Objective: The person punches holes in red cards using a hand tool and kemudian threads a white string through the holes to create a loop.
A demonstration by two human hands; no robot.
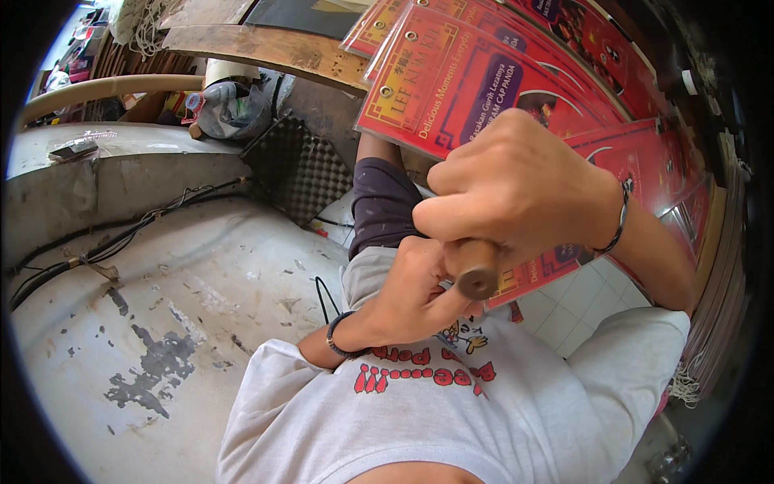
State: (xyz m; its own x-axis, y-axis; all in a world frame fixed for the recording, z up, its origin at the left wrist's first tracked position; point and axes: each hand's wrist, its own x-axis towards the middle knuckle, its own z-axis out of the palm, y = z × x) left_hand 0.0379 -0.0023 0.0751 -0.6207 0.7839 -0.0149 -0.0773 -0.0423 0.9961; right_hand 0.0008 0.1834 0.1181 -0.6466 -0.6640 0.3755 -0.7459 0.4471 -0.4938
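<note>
Above the lap, before the stacked red glossy banners with brass eyelets: round brown wooden tool handle, likely rigid, light, best gripped along its shaft. Right hand fingers fully curled around it; left hand closed beneath, touching the handle.

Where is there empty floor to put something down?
The worn grey floor is bare between the black cables and the grey sleeve. It is crowded on the right: red banners overlap there, and both hands, right hand and left hand, grip a wooden handle.
</note>
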